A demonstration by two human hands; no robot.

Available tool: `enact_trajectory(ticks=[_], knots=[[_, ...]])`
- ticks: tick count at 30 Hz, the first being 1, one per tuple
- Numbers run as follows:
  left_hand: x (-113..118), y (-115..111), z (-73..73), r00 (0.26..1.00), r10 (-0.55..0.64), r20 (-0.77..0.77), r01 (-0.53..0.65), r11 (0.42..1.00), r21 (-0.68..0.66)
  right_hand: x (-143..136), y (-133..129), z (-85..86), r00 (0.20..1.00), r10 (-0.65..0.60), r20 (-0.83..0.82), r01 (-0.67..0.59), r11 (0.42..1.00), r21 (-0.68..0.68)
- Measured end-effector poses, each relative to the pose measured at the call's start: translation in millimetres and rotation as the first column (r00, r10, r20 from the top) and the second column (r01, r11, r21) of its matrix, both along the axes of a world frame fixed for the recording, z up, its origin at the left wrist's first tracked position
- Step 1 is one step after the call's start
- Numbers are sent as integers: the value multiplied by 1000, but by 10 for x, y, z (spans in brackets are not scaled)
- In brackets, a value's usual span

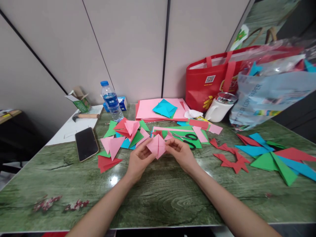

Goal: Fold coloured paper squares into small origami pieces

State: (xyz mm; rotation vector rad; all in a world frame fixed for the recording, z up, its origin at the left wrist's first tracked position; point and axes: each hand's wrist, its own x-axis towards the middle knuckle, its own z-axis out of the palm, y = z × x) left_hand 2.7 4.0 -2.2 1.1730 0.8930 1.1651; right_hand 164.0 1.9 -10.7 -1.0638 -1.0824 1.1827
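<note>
Pink folded paper diamond [158, 146] (crossing creases visible) is up off the green marbled table [93, 194], centre. Left hand [138, 160]: thumb and fingers pinched on its left side. Right hand [181, 154]: fingertips pinched at its right corner. Black-handled scissors [189, 142] just beyond; smartphone [86, 144] left.

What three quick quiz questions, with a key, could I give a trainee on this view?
1. What do the left hand and right hand hold together?
2. True or false: the phone lies nearer the left hand than the right hand.
3. Which is closest to the red bag: (a) hammer, (b) white mug, (c) water bottle?

Key: 1. A folded pink paper. 2. True. 3. b.
</note>
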Motion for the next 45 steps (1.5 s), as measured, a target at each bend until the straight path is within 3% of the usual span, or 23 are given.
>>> enact_trajectory(ticks=[4, 7, 14, 19, 24, 30, 37, 45], knots=[[-32, 40, 24, 995, 88, -47, -88, 996, 6, 45, -8, 9, 982, -14, 189, -7, 994, 108], [-61, 58, 22, 986, 81, -149, -88, 995, -46, 42, -36, 9, 950, 10, 313, -61, 986, 153], [-63, 45, 27, 977, 61, -202, -76, 995, -65, 29, -23, -22, 981, 70, 180, -89, 991, 102], [-41, 13, 54, 945, -89, -314, 72, 995, -64, 20, -41, 0, 960, 61, 275, -100, 986, 130], [-9, -30, 59, 948, -182, -261, 141, 975, -169, -25, -60, -14, 961, 85, 263, -119, 986, 114], [-9, -31, 25, 960, -140, -241, 89, 973, -212, -51, -49, -68, 977, 106, 187, -119, 991, 62], [-6, -38, 24, 954, -216, -210, 167, 959, -228, -55, -67, -53, 971, 130, 202, -140, 990, 34], [-14, -30, -24, 967, -201, -154, 146, 939, -312, -80, -76, -44, 972, 135, 190, -143, 989, 28]])
